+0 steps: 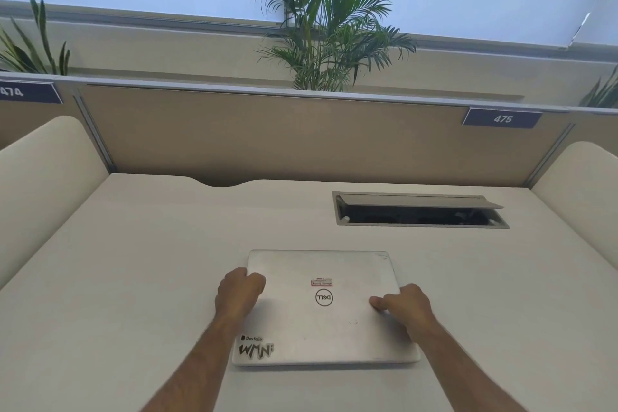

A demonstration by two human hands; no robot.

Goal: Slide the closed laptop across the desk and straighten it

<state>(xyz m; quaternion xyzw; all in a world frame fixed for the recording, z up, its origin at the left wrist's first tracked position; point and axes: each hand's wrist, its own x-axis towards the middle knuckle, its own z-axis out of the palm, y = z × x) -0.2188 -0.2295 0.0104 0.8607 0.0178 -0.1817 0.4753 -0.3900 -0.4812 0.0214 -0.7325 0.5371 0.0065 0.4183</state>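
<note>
A closed silver laptop [321, 321] lies flat on the white desk [133, 261], near the front middle, its edges roughly square to the desk. It carries a round logo, a small red sticker and black-lettered stickers at its near left corner. My left hand [239, 293] grips the laptop's left edge, thumb on the lid. My right hand [406, 306] grips the right edge, thumb resting on the lid. Both forearms reach in from the bottom of the view.
An open cable hatch [418, 211] with a raised flap is sunk into the desk behind the laptop to the right. A beige partition [267, 137] with a "475" label [501, 118] closes the back. Cream side dividers [43, 170] flank the desk. Plants stand behind the partition.
</note>
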